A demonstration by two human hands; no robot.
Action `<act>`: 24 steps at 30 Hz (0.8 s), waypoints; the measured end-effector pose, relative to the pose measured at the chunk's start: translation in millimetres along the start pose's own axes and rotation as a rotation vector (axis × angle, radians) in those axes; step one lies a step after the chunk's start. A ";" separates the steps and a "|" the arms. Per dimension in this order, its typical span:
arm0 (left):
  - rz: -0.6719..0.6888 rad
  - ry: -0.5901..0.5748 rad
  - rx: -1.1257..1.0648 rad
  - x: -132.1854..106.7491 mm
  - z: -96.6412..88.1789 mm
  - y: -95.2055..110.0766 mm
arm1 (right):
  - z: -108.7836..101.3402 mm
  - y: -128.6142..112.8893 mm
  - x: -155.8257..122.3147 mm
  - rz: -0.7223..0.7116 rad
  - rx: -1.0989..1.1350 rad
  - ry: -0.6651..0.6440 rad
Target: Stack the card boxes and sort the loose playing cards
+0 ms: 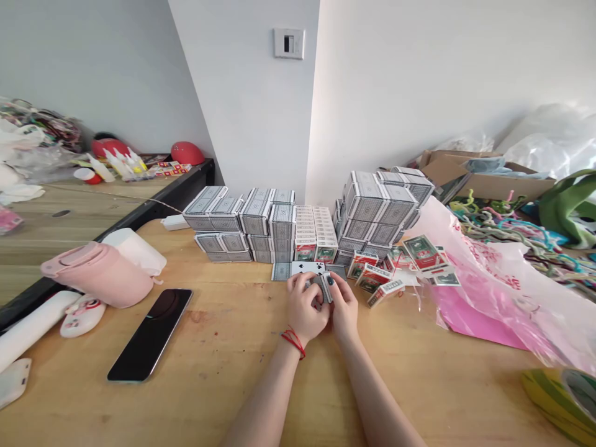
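My left hand (305,307) and my right hand (343,303) meet at the middle of the wooden table (233,372), both closed around a small deck of playing cards (325,286) held between them. A red string circles my left wrist. Just beyond the fingers lie loose cards (300,269), one face up showing a spade. Behind them stand stacks of wrapped card packs (242,223), a block of red and green card boxes (315,234), and a taller leaning pile of packs (377,208).
A black phone (151,332) lies left of my hands beside a pink bottle (100,273) on its side. Scattered red and green boxes (410,267) and a pink plastic bag (488,285) spread to the right. A cardboard box (484,177) and colourful cords (512,230) sit beyond.
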State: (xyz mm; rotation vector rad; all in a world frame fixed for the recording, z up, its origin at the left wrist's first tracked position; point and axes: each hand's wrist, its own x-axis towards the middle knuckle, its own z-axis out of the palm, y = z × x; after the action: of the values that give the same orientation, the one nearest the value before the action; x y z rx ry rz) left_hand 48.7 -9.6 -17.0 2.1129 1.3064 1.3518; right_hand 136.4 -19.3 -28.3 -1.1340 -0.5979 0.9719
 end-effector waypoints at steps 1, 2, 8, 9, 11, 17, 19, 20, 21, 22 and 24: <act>-0.008 0.003 0.009 -0.2 -0.2 0.1 | 0.1 -0.3 -0.1 -0.001 -0.003 0.000; -0.017 0.001 0.017 -0.5 -0.2 0.0 | 0.2 -0.3 -0.1 -0.004 -0.004 -0.005; -0.037 -0.027 -0.016 -0.6 1.6 -1.5 | 0.0 3.7 0.8 0.019 0.036 -0.056; -0.042 -0.029 -0.033 -0.5 2.0 -1.5 | -0.2 4.5 0.9 0.034 0.044 -0.066; -0.057 -0.044 -0.069 -0.6 2.6 -1.5 | -0.6 5.6 1.0 0.054 0.060 -0.084; -0.077 -0.075 -0.091 -1.5 3.7 -1.9 | -0.4 4.4 -0.2 0.124 0.164 -0.148; -0.067 -0.075 -0.082 -1.8 3.7 -2.6 | 0.5 3.2 -0.7 0.163 0.195 -0.157; -0.061 -0.076 -0.077 -1.9 3.7 -3.0 | 1.0 2.5 -1.0 0.177 0.207 -0.160; -0.054 -0.077 -0.073 -2.1 3.6 -3.3 | 1.5 1.6 -1.3 0.190 0.221 -0.163; -0.048 -0.077 -0.069 -2.3 3.5 -3.6 | 2.0 0.6 -1.7 0.202 0.239 -0.167; -0.040 -0.074 -0.062 -2.8 3.4 -4.1 | 2.9 -1.6 -2.5 0.234 0.279 -0.175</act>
State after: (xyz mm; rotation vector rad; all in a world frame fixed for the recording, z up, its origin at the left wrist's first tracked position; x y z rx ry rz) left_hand 48.9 -9.0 -23.0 2.0642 1.2539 1.2689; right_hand 133.4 -20.3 -25.7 -0.8873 -0.4575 1.3228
